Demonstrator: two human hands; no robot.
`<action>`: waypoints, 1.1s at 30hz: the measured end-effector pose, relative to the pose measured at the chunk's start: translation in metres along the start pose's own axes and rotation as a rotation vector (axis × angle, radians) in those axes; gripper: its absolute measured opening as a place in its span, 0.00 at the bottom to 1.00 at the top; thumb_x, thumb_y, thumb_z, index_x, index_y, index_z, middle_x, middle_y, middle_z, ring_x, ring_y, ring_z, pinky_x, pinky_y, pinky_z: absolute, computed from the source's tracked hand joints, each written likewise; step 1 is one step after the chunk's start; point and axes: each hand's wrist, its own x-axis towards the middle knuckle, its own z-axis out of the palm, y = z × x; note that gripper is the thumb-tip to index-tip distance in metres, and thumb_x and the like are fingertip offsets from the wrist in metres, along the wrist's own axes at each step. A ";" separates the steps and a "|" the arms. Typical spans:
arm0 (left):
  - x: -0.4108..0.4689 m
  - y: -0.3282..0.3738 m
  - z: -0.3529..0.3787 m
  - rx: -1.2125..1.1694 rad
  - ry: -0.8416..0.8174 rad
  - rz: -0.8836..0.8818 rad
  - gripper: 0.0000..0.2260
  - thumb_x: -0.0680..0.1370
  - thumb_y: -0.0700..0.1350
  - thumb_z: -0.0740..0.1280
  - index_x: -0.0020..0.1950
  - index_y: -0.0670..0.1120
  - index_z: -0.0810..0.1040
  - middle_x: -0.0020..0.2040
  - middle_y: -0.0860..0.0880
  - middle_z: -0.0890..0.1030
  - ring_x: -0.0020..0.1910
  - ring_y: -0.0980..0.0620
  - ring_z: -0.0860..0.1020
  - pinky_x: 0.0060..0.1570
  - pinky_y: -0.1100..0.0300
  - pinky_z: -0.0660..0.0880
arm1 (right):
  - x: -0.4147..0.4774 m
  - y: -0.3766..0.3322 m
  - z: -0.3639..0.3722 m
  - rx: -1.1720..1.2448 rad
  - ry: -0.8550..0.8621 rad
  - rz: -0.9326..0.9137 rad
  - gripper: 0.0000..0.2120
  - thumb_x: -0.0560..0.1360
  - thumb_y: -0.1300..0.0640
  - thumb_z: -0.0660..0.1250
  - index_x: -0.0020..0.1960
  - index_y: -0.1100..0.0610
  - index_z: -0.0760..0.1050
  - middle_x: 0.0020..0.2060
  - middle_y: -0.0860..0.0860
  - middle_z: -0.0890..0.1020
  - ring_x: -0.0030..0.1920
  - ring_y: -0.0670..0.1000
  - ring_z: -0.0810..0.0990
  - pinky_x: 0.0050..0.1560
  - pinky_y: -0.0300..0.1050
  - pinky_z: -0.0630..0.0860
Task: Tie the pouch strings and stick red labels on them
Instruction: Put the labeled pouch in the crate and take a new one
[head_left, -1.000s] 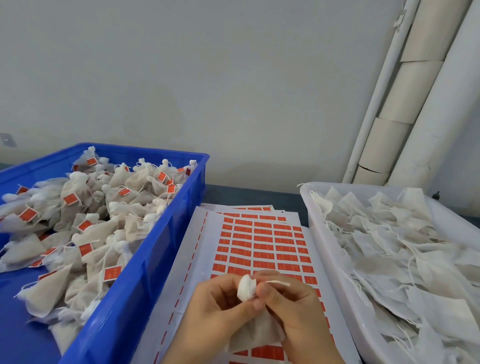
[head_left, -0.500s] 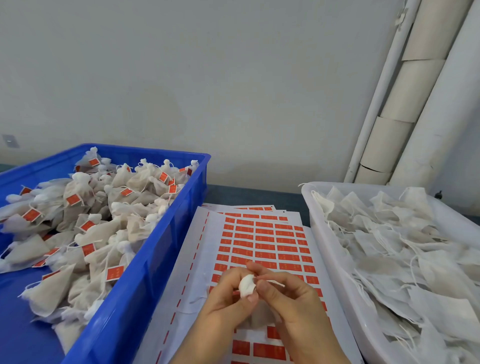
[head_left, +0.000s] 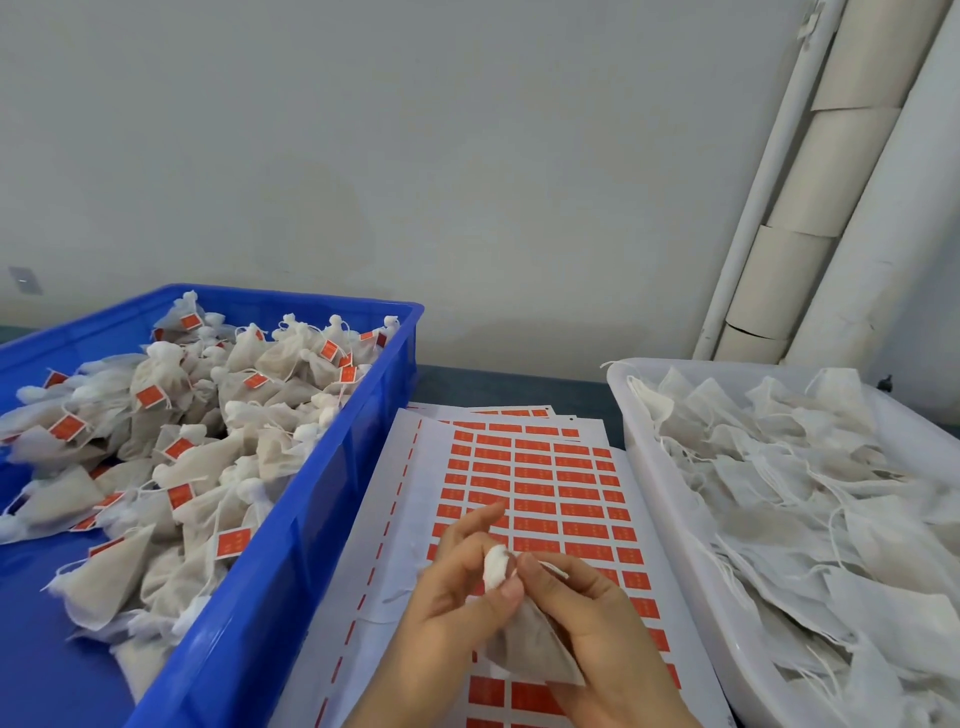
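**Pouch (head_left: 524, 644) gripped in both hands above the label sheet (head_left: 545, 483)**

The left hand (head_left: 457, 597) pinches its bunched white neck. The right hand (head_left: 597, 618) curls round the body and pinches the string (head_left: 553, 570). On the desk (head_left: 493, 384), a blue crate (head_left: 311, 519) of labelled pouches sits left of the sheet and a white tray (head_left: 675, 509) of untied ones sits right.

Left hand (head_left: 452, 597) and right hand (head_left: 602, 629) are both bare; the wrists (head_left: 400, 686) are bare as well, down to the bottom edge of the view; the fingers (head_left: 480, 522) are slim; the nails (head_left: 511, 587) are short and plain.
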 end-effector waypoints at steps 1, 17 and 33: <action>0.000 0.000 0.000 -0.001 0.013 -0.008 0.10 0.65 0.49 0.72 0.43 0.47 0.81 0.56 0.61 0.78 0.55 0.60 0.77 0.51 0.64 0.76 | -0.001 0.000 0.001 -0.018 0.008 -0.014 0.11 0.56 0.50 0.70 0.37 0.50 0.84 0.38 0.52 0.85 0.42 0.55 0.84 0.43 0.51 0.81; -0.004 0.011 -0.002 0.174 0.189 0.133 0.14 0.71 0.32 0.69 0.45 0.51 0.80 0.35 0.50 0.82 0.37 0.51 0.82 0.32 0.66 0.77 | -0.004 0.003 0.011 -0.384 0.128 -0.355 0.03 0.70 0.56 0.69 0.38 0.50 0.78 0.33 0.39 0.82 0.40 0.38 0.80 0.32 0.27 0.74; -0.006 0.011 -0.016 0.730 0.065 0.502 0.06 0.67 0.42 0.75 0.40 0.53 0.84 0.37 0.62 0.81 0.43 0.60 0.79 0.44 0.72 0.76 | 0.001 -0.003 -0.008 -0.262 0.019 -0.174 0.14 0.69 0.59 0.71 0.51 0.51 0.70 0.38 0.49 0.85 0.42 0.48 0.84 0.41 0.39 0.80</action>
